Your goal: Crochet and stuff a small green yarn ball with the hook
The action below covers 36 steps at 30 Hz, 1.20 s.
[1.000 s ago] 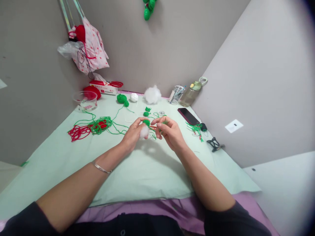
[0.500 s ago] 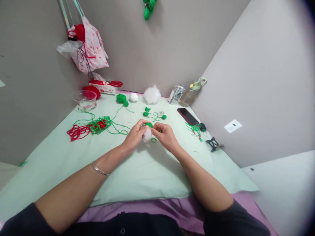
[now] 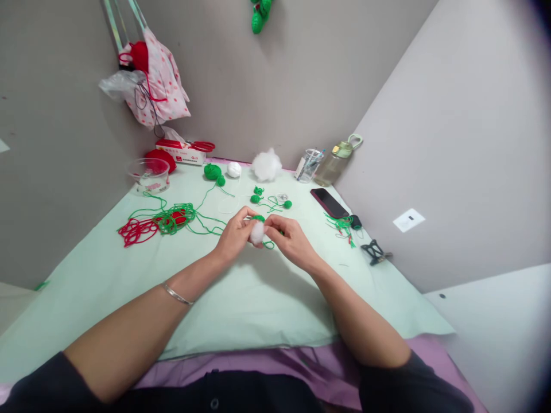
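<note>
1. The left hand (image 3: 235,236) grasped a small green crocheted piece (image 3: 259,218) and a soft white tuft of stuffing (image 3: 257,232), above the pale green tablecloth (image 3: 258,310).
2. The right hand (image 3: 291,238) pinched the tuft's right side; what else lay within its curled fingers could not quite be made out. A thin green yarn loop (image 3: 268,245) hung just below the hands.
3. Beyond them lay two small green crocheted balls (image 3: 255,199), with a large fluffy white wad (image 3: 267,166) farther back.
4. A loose red and green yarn tangle (image 3: 174,221) lay on the left side of the cloth.
5. On the right side lay a dark flat phone (image 3: 329,202), nearer than the clear plastic pen cup (image 3: 309,166) and the translucent green-topped bottle (image 3: 333,165).
</note>
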{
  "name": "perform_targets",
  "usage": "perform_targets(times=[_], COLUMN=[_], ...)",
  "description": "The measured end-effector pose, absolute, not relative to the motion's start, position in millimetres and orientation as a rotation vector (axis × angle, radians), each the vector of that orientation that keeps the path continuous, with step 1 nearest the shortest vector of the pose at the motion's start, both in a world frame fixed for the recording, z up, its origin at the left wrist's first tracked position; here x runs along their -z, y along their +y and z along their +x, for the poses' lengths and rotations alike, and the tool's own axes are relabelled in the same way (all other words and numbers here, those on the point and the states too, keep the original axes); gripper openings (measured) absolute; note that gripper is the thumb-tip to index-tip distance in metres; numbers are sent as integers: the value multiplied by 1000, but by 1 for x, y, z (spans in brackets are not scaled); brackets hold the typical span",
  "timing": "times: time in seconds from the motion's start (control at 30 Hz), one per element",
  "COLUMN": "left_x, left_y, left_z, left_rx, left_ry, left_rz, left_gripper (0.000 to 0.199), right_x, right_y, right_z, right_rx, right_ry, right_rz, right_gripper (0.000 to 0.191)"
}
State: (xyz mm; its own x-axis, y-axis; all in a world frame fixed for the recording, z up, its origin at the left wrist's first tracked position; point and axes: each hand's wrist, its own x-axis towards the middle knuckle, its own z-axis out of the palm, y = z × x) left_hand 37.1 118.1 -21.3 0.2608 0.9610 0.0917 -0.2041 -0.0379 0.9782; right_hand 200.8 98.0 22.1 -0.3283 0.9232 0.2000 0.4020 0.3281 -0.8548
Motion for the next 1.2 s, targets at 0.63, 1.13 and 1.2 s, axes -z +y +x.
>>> perform_targets(times=[0.63, 1.13, 1.2], left_x=[13, 26, 26], left_y=[114, 115, 115], left_z=[39, 38, 37], left_rx=[-1095, -1324, -1346], left_ry=[696, 915, 927], left_rz=[1112, 1369, 1411], left_gripper=[37, 18, 18], right_x=[-2, -2, -1], right_y=[119, 105, 108], right_z=[210, 194, 194], right_rx=[-1010, -969, -1047], right_ry=[-1569, -1782, -1706], right_rz=[-1206, -1133, -1167], right_gripper=[37, 40, 45])
